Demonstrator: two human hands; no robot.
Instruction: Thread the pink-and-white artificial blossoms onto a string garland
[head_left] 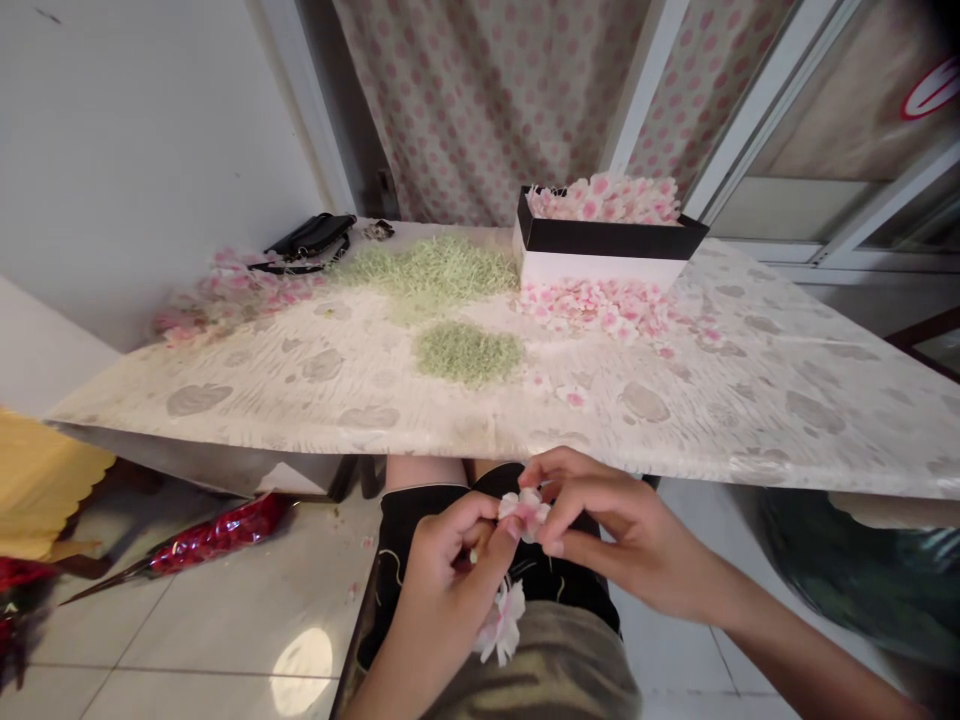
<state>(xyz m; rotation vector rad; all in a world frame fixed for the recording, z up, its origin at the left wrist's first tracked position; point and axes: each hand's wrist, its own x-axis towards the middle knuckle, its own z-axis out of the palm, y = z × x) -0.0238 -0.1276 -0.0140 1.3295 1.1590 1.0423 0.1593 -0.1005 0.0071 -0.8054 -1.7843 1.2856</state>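
Note:
Above my lap, my left hand (pixel 457 560) is closed, its thumb pinching a pink and white artificial flower (pixel 527 510). Another pale artificial flower (pixel 504 622) hangs below that hand, near my wrist. My right hand (pixel 611 520) meets the pinched flower from the right, thumb and fingertips bent together at its petals. Whether the right fingers hold a petal or some small part is too fine to make out. Both hands are just in front of the table's near edge.
On the cloth-covered table (pixel 360 380) lie piles of green stems (pixel 469 352) and pink blossoms (pixel 622 310). A black-rimmed white box (pixel 600 262) of blossoms stands behind. Pink flower sprays (pixel 232 295) and a black bag (pixel 311 238) are at left. A red wrapped bundle (pixel 217 535) lies on the floor.

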